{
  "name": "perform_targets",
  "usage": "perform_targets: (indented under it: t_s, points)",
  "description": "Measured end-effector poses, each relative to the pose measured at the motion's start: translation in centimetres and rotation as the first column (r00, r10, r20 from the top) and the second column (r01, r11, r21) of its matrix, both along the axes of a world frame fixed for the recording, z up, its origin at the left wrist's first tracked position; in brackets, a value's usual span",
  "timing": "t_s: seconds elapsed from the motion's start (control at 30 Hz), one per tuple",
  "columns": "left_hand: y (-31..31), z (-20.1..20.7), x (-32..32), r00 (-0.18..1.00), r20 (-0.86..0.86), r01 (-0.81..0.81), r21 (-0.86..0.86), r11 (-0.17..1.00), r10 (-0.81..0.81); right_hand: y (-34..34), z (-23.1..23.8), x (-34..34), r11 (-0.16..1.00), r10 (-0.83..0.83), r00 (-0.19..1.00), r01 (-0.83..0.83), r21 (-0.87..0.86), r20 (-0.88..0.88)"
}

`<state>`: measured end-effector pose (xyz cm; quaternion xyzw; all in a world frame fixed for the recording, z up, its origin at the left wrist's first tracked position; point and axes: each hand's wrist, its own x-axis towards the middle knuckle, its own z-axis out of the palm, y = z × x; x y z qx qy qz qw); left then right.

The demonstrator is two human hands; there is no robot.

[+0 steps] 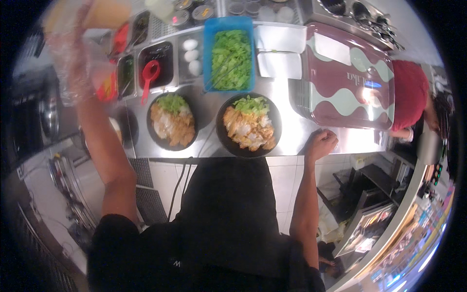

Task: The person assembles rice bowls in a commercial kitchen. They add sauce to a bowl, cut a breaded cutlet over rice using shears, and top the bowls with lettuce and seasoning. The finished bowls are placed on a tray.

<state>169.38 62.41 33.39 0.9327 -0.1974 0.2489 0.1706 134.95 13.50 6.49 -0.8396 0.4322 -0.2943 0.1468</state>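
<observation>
My left hand, in a clear plastic glove, is raised at the upper left near a blurred tan shape. Motion smears its fingers, and whether it grips anything is unclear. Loosely curled, my right hand rests at the counter's front edge, below a maroon patterned tray, with nothing visible in it. Between my arms stand two dark bowls, a left one and a right one. Both hold browned, fried-looking pieces with pale sauce and shredded lettuce.
Behind the bowls is a blue container of cut lettuce. To its left are white eggs and a red scoop in a pan of dark sauce. White containers adjoin the tray. A person in red stands at right.
</observation>
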Motion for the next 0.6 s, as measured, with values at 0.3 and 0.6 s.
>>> perform_targets:
  t_s: [0.3, 0.6]
  points:
    - [-10.0, 2.2, -17.8, 0.836, -0.536, 0.182, 0.070, 0.981, -0.117, 0.2, -0.2, -0.1, 0.999, 0.045, 0.998, -0.045, -0.005, -0.039]
    - [-15.5, -5.2, -23.6, 0.839, -0.544, 0.317, 0.490, 0.812, 0.001, 0.0, -0.4, -0.4, 0.997, 0.078, 0.995, -0.078, 0.001, -0.055]
